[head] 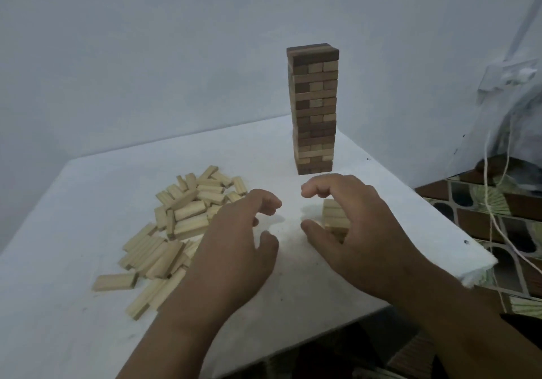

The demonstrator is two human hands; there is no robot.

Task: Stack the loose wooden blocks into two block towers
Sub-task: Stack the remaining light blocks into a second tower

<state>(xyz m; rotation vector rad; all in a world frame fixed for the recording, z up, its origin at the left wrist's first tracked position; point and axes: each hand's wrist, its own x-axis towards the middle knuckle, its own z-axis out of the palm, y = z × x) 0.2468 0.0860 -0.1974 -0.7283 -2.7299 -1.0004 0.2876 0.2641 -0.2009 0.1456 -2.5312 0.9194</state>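
Blocks: we count one tower finished [313, 108], tall, mixed dark and pale wood, upright at the far side of the desk [88, 305]. Second tower [335, 217] barely begun, a short pale stack just in front of the tall tower and slightly to its right, partly hidden by our right hand [349, 232]. Loose pile [176, 226] lies well to the left of the tall tower, nearer us, many pale blocks unstacked. So roughly half done, we judge; most of tower two is left. Right-hand fingers [316, 188] are curled and arched around the short stack; contact we cannot tell. Left hand [237, 249] hovers between pile and short stack, fingers loosely curled, holding nothing.
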